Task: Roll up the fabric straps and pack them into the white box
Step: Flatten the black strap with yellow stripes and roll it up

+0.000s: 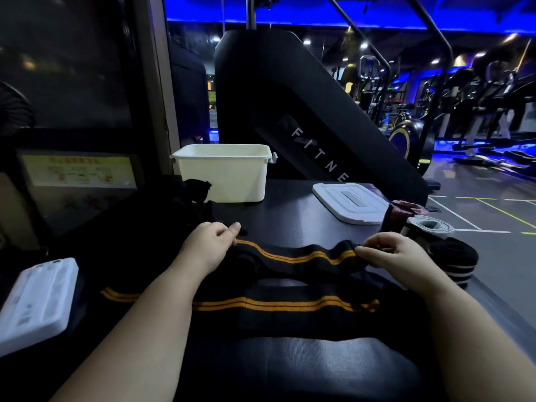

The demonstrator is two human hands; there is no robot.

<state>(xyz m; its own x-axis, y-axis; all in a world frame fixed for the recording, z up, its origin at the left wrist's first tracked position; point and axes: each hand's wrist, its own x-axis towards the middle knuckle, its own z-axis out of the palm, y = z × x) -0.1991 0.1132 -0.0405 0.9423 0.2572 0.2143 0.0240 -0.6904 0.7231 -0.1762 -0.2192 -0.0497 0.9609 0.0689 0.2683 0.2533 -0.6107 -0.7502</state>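
The head view looks down on a dark padded surface (290, 210) in a gym. The left hand (210, 242) is at about 10 o'clock from the middle of the picture. Its fingers are curled and its grip is closed on the left end of a black strap (290, 258) with two orange lines. The right hand (397, 252) is at about 3 o'clock, and its grip pinches the same strap between thumb and fingers at a raised fold. Between the two hands the strap runs a little wavy, from 9 o'clock to 3 o'clock. A second run of it lies flat on the surface nearer to the person, at 6 o'clock, under both forearms. The strap is not rolled.

The white box (223, 172) stands upright and open at the far edge of the surface, at 12 o'clock from the left hand, well apart from the strap. I cannot see inside it. Its white lid (351, 203) lies flat at 1 o'clock from the right hand. A heap of black fabric (197, 190) touches the box's front left corner.

At 3 o'clock from the right hand a rolled black strap (454, 256) sits, and just behind it a grey roll (429, 226). A flat white case (34, 303) lies at 8 o'clock, near the left edge. A large black machine (290, 111) rises behind the box.
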